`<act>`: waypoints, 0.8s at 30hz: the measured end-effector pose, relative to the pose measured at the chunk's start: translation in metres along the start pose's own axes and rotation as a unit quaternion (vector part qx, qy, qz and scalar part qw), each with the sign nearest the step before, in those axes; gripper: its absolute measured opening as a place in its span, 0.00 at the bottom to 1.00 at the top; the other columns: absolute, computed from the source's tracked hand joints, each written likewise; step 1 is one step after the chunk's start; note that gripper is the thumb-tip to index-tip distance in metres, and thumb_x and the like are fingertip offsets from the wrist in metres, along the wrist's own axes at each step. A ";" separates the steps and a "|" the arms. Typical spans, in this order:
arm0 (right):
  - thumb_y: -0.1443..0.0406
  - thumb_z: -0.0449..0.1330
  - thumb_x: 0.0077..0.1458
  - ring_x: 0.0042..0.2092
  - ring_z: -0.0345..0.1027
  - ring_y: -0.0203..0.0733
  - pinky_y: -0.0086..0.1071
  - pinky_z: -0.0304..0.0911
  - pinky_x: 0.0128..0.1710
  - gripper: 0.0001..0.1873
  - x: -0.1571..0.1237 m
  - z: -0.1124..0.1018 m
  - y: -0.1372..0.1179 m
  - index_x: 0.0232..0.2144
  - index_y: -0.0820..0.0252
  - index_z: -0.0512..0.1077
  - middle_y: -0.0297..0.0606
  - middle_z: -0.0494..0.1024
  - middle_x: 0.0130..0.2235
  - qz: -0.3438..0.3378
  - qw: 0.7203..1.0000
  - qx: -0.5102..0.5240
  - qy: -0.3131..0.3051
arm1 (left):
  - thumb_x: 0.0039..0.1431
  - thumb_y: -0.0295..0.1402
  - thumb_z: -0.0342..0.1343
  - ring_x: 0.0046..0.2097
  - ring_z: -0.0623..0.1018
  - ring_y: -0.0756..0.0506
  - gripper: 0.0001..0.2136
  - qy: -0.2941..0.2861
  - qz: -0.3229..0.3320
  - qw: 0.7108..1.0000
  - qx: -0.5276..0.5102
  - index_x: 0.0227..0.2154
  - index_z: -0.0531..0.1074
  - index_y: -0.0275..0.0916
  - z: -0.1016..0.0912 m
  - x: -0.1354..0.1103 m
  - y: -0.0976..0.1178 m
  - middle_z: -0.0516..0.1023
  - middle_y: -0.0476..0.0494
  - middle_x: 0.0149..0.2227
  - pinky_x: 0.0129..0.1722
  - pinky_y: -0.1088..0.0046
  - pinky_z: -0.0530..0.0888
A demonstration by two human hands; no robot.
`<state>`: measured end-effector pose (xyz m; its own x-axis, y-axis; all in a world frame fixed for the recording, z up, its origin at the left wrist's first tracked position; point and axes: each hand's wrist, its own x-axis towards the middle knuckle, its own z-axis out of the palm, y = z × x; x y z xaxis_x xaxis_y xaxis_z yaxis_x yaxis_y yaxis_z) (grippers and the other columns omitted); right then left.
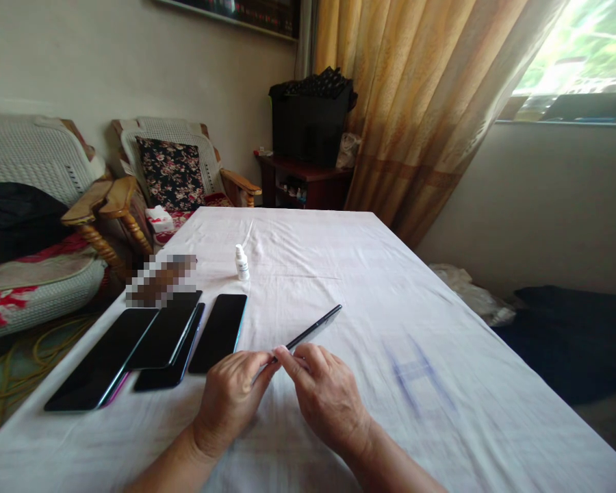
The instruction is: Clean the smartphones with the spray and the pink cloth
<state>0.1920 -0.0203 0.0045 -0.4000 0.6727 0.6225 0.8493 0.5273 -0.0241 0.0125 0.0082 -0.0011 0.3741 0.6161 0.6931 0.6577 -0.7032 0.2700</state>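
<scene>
My left hand (231, 400) and my right hand (326, 397) meet at the near middle of the table, both closed on the near end of a dark smartphone (313, 330) that I see edge-on, tilted up and away to the right. Fingertips of both hands pinch its lower edge. To the left, several more dark phones (218, 332) lie flat, screens up, some overlapping. A small white spray bottle (241, 263) stands upright beyond them.
A white cloth covers the table (390, 274), with a faint blue mark at the right. A blurred-out object (159, 281) lies near the left edge. Wooden armchairs with cushions stand to the left, a dark cabinet and curtains behind.
</scene>
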 end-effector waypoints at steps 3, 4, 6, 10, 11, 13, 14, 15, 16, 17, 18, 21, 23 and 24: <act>0.73 0.48 0.64 0.33 0.66 0.38 0.30 0.60 0.30 0.19 -0.001 0.002 0.006 0.53 0.56 0.69 0.39 0.73 0.37 0.018 1.000 0.003 0.011 | 0.68 0.36 0.50 0.26 0.79 0.49 0.11 0.009 0.002 1.000 0.003 0.31 0.72 0.39 0.000 0.001 0.000 0.79 0.49 0.25 0.28 0.74 0.73; 0.73 0.48 0.63 0.34 0.66 0.38 0.30 0.60 0.30 0.20 -0.001 0.003 0.009 0.53 0.57 0.68 0.39 0.73 0.37 0.023 1.000 0.002 0.014 | 0.68 0.36 0.50 0.26 0.79 0.48 0.11 0.011 0.003 1.000 0.005 0.31 0.72 0.39 0.000 0.001 0.001 0.79 0.49 0.25 0.28 0.74 0.73; 0.74 0.47 0.63 0.34 0.66 0.38 0.30 0.60 0.30 0.21 -0.002 0.004 0.014 0.54 0.57 0.69 0.39 0.73 0.37 0.030 0.999 -0.002 0.019 | 0.68 0.35 0.50 0.26 0.79 0.48 0.11 0.012 0.007 1.000 0.010 0.31 0.72 0.39 -0.001 0.001 0.001 0.79 0.49 0.25 0.28 0.74 0.73; 0.74 0.48 0.62 0.33 0.66 0.38 0.29 0.59 0.31 0.21 -0.004 0.005 0.027 0.52 0.56 0.70 0.39 0.74 0.38 0.053 0.998 -0.024 0.024 | 0.68 0.35 0.50 0.26 0.79 0.48 0.09 0.009 0.014 1.000 0.017 0.32 0.71 0.38 -0.001 -0.001 0.000 0.79 0.49 0.26 0.28 0.73 0.73; 0.74 0.48 0.62 0.33 0.66 0.37 0.29 0.59 0.30 0.21 -0.004 0.005 0.031 0.52 0.55 0.71 0.39 0.74 0.38 0.062 0.997 -0.030 0.023 | 0.68 0.34 0.50 0.26 0.79 0.47 0.09 0.009 0.016 1.000 0.018 0.33 0.71 0.38 -0.001 -0.001 -0.001 0.79 0.49 0.26 0.28 0.73 0.73; 0.74 0.48 0.62 0.32 0.66 0.37 0.29 0.59 0.30 0.21 -0.006 0.005 0.039 0.52 0.55 0.71 0.39 0.75 0.38 0.077 0.996 -0.043 0.023 | 0.68 0.34 0.50 0.27 0.79 0.47 0.09 0.010 0.022 1.000 0.019 0.33 0.71 0.38 0.000 -0.001 -0.001 0.79 0.49 0.26 0.29 0.73 0.74; 0.74 0.48 0.61 0.32 0.67 0.37 0.29 0.60 0.30 0.21 -0.007 0.005 0.043 0.51 0.55 0.72 0.39 0.75 0.38 0.083 0.995 -0.049 0.024 | 0.68 0.34 0.50 0.27 0.79 0.47 0.08 0.011 0.026 0.999 0.020 0.33 0.70 0.38 0.001 -0.001 -0.001 0.79 0.49 0.26 0.29 0.73 0.74; 0.74 0.48 0.61 0.32 0.67 0.37 0.28 0.60 0.30 0.21 -0.007 0.005 0.048 0.51 0.56 0.72 0.39 0.75 0.38 0.089 0.994 -0.055 0.026 | 0.68 0.34 0.50 0.26 0.79 0.48 0.09 0.013 0.028 0.999 0.021 0.33 0.70 0.38 0.001 -0.001 -0.001 0.79 0.49 0.26 0.29 0.73 0.74; 0.74 0.48 0.61 0.32 0.68 0.37 0.28 0.60 0.30 0.21 -0.008 0.005 0.052 0.52 0.56 0.72 0.39 0.75 0.38 0.095 0.993 -0.060 0.026 | 0.68 0.34 0.50 0.26 0.79 0.48 0.09 0.014 0.031 0.999 0.022 0.33 0.70 0.38 0.001 -0.001 -0.001 0.78 0.50 0.26 0.28 0.73 0.74; 0.74 0.48 0.61 0.32 0.68 0.37 0.28 0.61 0.30 0.21 -0.008 0.005 0.056 0.52 0.56 0.72 0.39 0.75 0.39 0.103 0.992 -0.065 0.026 | 0.68 0.34 0.50 0.26 0.79 0.48 0.09 0.014 0.032 0.999 0.023 0.33 0.70 0.38 0.001 -0.001 -0.001 0.78 0.50 0.26 0.28 0.73 0.73; 0.74 0.48 0.61 0.33 0.69 0.37 0.28 0.61 0.31 0.21 -0.009 0.005 0.061 0.52 0.56 0.72 0.39 0.75 0.39 0.113 0.991 -0.069 0.024 | 0.68 0.34 0.50 0.26 0.79 0.48 0.09 0.013 0.032 0.999 0.025 0.33 0.70 0.38 0.001 -0.001 -0.001 0.78 0.50 0.25 0.28 0.73 0.73; 0.73 0.48 0.61 0.34 0.70 0.38 0.27 0.61 0.31 0.21 -0.008 0.006 0.072 0.52 0.56 0.73 0.40 0.75 0.40 0.148 0.986 -0.073 0.013 | 0.68 0.34 0.50 0.26 0.78 0.48 0.09 0.009 0.032 0.999 0.028 0.32 0.70 0.39 0.002 -0.001 0.000 0.78 0.50 0.25 0.28 0.73 0.73; 0.72 0.49 0.61 0.35 0.70 0.38 0.26 0.61 0.30 0.22 -0.007 0.006 0.078 0.52 0.54 0.73 0.40 0.76 0.40 0.176 0.982 -0.068 0.006 | 0.68 0.34 0.49 0.26 0.79 0.48 0.09 0.006 0.032 0.999 0.028 0.32 0.69 0.39 0.002 -0.001 0.001 0.78 0.50 0.25 0.28 0.73 0.73; 0.72 0.49 0.61 0.35 0.70 0.37 0.26 0.60 0.30 0.22 -0.006 0.007 0.080 0.52 0.53 0.73 0.40 0.76 0.40 0.189 0.980 -0.061 0.004 | 0.68 0.35 0.49 0.26 0.79 0.48 0.09 0.005 0.032 0.999 0.028 0.32 0.69 0.39 0.002 -0.001 0.001 0.78 0.50 0.26 0.29 0.73 0.73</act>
<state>0.2602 0.0213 -0.0064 -0.0462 0.8035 0.5935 0.9711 0.1753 -0.1618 0.0140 0.0072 -0.0027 0.4097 0.5675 0.7143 0.6689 -0.7193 0.1878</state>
